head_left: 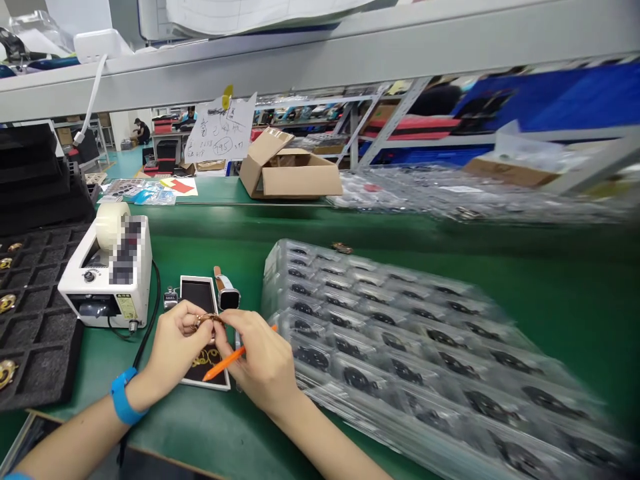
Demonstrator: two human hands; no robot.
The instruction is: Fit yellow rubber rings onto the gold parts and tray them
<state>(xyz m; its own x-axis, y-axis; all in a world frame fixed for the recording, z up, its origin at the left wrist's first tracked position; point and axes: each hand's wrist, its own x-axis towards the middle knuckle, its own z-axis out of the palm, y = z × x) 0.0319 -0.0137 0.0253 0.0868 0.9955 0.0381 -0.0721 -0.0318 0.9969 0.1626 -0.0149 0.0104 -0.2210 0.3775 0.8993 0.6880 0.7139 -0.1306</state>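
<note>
Over a white box, my two hands meet around a small gold ring-shaped metal part (211,320), partly hidden by the fingers. My left hand (173,343), with a blue band at the wrist, pinches its left side. On the other side, my right hand (260,353) grips the part with thumb and fingertips. An orange pen-like tool (225,364) lies through that same hand, its tip pointing down left. Below, the white box (224,385) has a dark lining and gold-yellow pieces (204,358) inside.
A smartwatch (229,298) and a tally counter (171,298) flank the box. Left are a tape dispenser (113,267) and a black compartment tray (37,373) with gold parts. Stacked clear blister trays (380,337) holding dark parts fill the right. A cardboard box (300,180) stands behind.
</note>
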